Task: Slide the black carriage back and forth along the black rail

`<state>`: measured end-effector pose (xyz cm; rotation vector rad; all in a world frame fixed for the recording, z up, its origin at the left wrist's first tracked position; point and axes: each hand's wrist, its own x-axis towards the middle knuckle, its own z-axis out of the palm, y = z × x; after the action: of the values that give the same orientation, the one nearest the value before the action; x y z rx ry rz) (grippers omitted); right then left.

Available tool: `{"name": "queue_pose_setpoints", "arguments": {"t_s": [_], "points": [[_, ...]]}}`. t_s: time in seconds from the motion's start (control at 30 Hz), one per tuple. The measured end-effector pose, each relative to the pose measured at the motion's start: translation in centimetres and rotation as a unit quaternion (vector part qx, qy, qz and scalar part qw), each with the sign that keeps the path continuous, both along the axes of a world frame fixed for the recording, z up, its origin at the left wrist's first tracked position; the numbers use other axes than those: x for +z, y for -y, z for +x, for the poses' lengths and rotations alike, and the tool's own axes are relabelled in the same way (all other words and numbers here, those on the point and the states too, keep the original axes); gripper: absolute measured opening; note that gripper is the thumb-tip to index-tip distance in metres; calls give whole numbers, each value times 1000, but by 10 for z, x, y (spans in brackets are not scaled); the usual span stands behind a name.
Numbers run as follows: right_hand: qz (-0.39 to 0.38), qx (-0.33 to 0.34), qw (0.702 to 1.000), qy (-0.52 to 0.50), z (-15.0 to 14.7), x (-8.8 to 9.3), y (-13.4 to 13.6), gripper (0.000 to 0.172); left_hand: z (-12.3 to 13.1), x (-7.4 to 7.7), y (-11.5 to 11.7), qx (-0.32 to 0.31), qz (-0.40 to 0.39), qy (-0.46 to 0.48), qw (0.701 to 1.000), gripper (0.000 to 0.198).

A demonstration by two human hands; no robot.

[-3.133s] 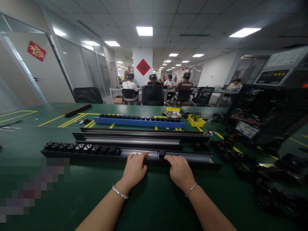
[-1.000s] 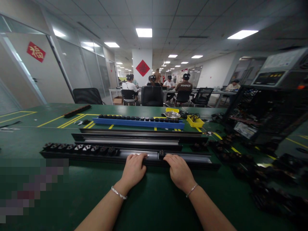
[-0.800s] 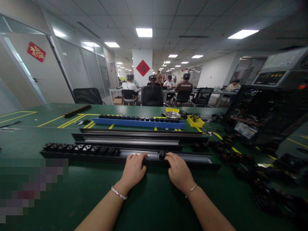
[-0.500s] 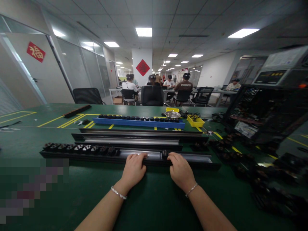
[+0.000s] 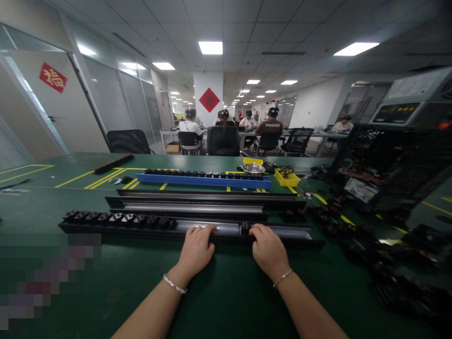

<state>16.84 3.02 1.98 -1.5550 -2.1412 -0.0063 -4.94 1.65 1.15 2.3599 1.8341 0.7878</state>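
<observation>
A long black rail (image 5: 206, 238) with a shiny grey channel lies across the table in front of me. Several black blocks with metal-looking tops (image 5: 116, 218) sit in a row on its left part. My left hand (image 5: 196, 247) is closed over the rail's near edge, fingers on top and thumb in front. Farther right, a small black block (image 5: 245, 228) stands alone in the channel. At its right side is my right hand (image 5: 270, 250), fingers curled and fingertips against the block; its exact grip is partly hidden.
Behind lie more black rails (image 5: 197, 207) and a blue rail (image 5: 203, 179) carrying several black pieces. A yellow bin (image 5: 286, 178) and a metal bowl (image 5: 253, 168) stand behind right. Dark loose parts (image 5: 356, 233) and an open machine frame (image 5: 374, 160) occupy the right side.
My right hand and the lone black block have shifted slightly to the right along the channel. The left hand stays where it was on the rail.
</observation>
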Motion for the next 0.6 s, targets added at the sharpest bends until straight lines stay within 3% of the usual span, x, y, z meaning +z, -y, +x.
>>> {"name": "queue_pose_setpoints", "arguments": {"t_s": [0.6], "points": [[33,-42,999,2,5,-2,-2,28,-1,0,0,-1,0,1,1000,41]]}}
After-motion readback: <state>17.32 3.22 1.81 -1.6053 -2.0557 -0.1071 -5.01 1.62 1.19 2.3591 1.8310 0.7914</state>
